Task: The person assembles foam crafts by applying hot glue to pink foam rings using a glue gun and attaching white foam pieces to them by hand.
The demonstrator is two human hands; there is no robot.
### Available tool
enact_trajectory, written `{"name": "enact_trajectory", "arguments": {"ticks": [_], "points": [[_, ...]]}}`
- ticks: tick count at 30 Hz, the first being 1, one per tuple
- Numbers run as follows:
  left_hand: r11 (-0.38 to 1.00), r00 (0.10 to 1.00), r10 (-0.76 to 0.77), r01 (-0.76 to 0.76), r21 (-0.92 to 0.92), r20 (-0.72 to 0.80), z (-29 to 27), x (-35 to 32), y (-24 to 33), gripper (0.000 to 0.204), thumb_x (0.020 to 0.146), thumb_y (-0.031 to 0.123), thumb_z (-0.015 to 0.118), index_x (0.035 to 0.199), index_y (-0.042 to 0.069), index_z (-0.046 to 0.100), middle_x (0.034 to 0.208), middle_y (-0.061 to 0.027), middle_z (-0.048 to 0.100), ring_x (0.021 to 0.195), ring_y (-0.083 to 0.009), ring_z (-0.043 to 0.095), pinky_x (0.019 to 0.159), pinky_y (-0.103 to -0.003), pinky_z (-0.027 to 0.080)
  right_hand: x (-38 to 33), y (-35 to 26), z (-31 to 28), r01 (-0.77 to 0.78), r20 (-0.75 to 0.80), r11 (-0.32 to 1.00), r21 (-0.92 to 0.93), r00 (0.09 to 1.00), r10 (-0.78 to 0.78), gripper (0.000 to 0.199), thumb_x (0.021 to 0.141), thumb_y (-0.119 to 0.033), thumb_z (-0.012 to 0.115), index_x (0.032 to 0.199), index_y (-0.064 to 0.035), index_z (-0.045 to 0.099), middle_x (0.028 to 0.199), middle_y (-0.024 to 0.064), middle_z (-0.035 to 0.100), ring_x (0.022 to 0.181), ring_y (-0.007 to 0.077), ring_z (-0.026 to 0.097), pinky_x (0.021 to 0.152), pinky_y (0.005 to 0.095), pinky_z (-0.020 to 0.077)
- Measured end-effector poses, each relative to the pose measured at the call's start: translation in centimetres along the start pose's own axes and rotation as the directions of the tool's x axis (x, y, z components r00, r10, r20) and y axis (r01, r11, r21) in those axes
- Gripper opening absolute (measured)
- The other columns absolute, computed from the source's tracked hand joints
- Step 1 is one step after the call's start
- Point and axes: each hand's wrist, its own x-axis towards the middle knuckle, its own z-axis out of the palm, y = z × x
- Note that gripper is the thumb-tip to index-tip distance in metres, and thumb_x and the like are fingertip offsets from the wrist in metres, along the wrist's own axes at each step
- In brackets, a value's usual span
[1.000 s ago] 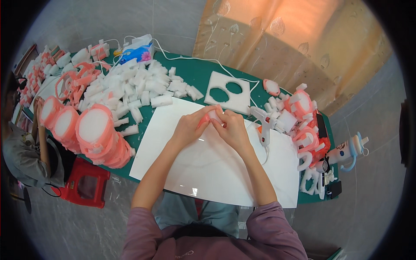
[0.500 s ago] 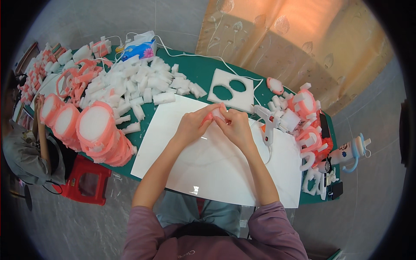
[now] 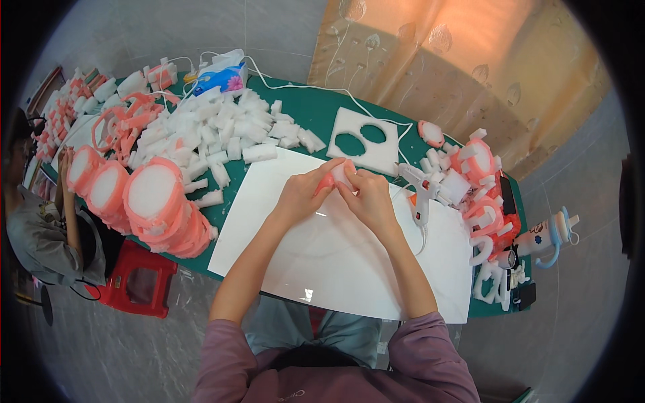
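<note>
Both hands met over the far part of the white sheet [image 3: 349, 255] that covered the middle of the green worktop [image 3: 316, 111]. The left hand [image 3: 304, 195] and the right hand [image 3: 368, 198] were pressed together around a small pink and white foam piece [image 3: 339, 173], and the fingers of both hands pinched it from the two sides. The piece was held just above the sheet, near its far edge, and only its top part was visible between the fingers.

Just beside the right hand lay a white glue gun [image 3: 420, 191] with its cable going over the sheet. Behind the hands lay a white foam board [image 3: 366, 141] with two round holes cut in it. To the left of it there was a big pile of white foam blocks [image 3: 222, 131]. At the left edge of the worktop stood a row of round pink-rimmed foam discs [image 3: 151, 201], leaning one on another. On the right side many finished pink and white pieces [image 3: 480, 174] were gathered. A red stool [image 3: 138, 282] stood on the floor under the left edge, and another person [image 3: 40, 228] sat beside it.
</note>
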Motion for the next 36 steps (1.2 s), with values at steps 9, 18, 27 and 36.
{"name": "enact_trajectory", "arguments": {"ticks": [9,18,27,36], "points": [[1.0,0.998,-0.01,0.009,0.012,0.057,-0.1,-0.1,-0.1,0.053,0.075,0.009,0.055,0.125,0.019,0.041,0.069,-0.013,0.058,0.063,-0.0301,0.059,0.058,-0.033,0.046,-0.3,0.1,-0.1,-0.028,0.086,0.999,-0.038,0.996,0.032,0.033,0.071,-0.011,0.062,0.099,0.0056,0.055,0.067,0.0178,0.055,0.059,0.0313,0.056,0.053,0.0365,0.0442],[0.999,0.998,-0.014,0.012,0.034,0.059,0.3,-0.1,-0.2,0.052,0.075,0.009,0.056,0.124,0.019,0.041,0.069,-0.0107,0.058,0.059,-0.0295,0.058,0.054,-0.033,0.045,0.0,1.6,0.1,0.077,0.026,0.996,0.05,0.997,-0.079,0.022,0.067,-0.009,0.063,0.084,0.0024,0.058,0.069,0.015,0.055,0.059,0.0306,0.055,0.052,0.0368,0.0424],[0.999,0.998,-0.045,0.043,0.033,0.053,0.0,0.2,0.1,0.045,0.075,0.009,0.056,0.118,0.017,0.047,0.064,-0.0107,0.057,0.055,-0.0269,0.057,0.052,-0.03,0.045,0.2,2.1,0.2,-0.06,0.047,0.974,0.219,0.998,0.05,0.023,0.069,-0.01,0.068,0.088,0.0,0.063,0.057,0.0143,0.052,0.048,0.021,0.047,0.046,0.0276,0.036],[0.998,0.999,-0.046,0.046,-0.032,0.019,0.1,0.6,-0.6,0.042,0.072,0.008,0.06,0.113,0.016,0.054,0.072,-0.0136,0.061,0.055,-0.0277,0.057,0.053,-0.029,0.045,0.3,2.8,1.3,-0.008,-0.024,0.967,0.255,1.0,0.015,0.029,0.069,-0.011,0.068,0.095,-0.0009,0.062,0.06,0.017,0.054,0.049,0.0226,0.049,0.048,0.0274,0.0382]]}}
